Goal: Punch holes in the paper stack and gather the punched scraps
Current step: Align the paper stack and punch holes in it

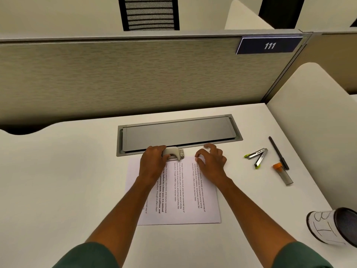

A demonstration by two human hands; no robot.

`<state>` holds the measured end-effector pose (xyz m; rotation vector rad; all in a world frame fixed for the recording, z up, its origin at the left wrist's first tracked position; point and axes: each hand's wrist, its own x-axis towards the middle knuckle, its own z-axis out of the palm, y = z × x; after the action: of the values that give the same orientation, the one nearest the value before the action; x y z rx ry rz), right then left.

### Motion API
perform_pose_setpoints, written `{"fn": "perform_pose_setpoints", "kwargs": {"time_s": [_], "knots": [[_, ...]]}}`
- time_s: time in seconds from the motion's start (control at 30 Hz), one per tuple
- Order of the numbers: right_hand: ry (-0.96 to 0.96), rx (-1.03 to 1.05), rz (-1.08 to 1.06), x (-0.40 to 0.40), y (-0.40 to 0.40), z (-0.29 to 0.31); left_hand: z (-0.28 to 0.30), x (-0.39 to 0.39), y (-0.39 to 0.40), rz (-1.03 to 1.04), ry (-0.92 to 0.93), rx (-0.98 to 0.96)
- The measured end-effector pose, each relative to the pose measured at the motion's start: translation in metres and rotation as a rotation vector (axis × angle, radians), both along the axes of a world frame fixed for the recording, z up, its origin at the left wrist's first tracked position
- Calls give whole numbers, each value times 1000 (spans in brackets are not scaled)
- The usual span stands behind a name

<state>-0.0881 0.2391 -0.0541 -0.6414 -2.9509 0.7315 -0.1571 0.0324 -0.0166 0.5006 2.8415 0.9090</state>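
Note:
A stack of printed paper lies on the white desk in front of me, its text running sideways. A small white hole punch sits at the paper's far edge, left of the middle. My left hand is wrapped around the punch's left end. My right hand rests on the far right part of the paper with its fingers spread and curved, holding nothing. No loose paper scraps show in view.
A grey metal cable hatch is set into the desk just beyond the paper. To the right lie an opened stapler with green tips, a black pen and a clear lead tube with an orange cap. A cup lies at the right edge.

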Motion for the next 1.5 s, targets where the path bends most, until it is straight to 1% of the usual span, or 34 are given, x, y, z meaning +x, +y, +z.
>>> {"fn": "perform_pose_setpoints", "kwargs": {"time_s": [0.13, 0.27, 0.37, 0.57, 1.03, 1.2, 1.3, 1.5], "knots": [[-40, -28, 28, 1, 4, 2, 0, 0, -1, 2, -2, -1], [-29, -125, 86, 1, 8, 8, 1, 0, 0, 6, 3, -2], [-60, -170, 124, 1, 12, 13, 1, 0, 0, 9, -1, 6], [-87, -220, 143, 5, 15, 18, -1, 0, 0, 6, 8, 1], [-126, -249, 168, 25, 16, 22, -6, -1, -2, 4, -15, 13], [-128, -247, 181, 32, 12, 25, -11, 6, -6, 38, -78, 97], [-134, -246, 198, 35, 6, 28, -12, 10, -16, 56, -65, 150], [-151, -234, 237, 46, -11, 27, -15, 24, -53, 114, -43, 107]]}}
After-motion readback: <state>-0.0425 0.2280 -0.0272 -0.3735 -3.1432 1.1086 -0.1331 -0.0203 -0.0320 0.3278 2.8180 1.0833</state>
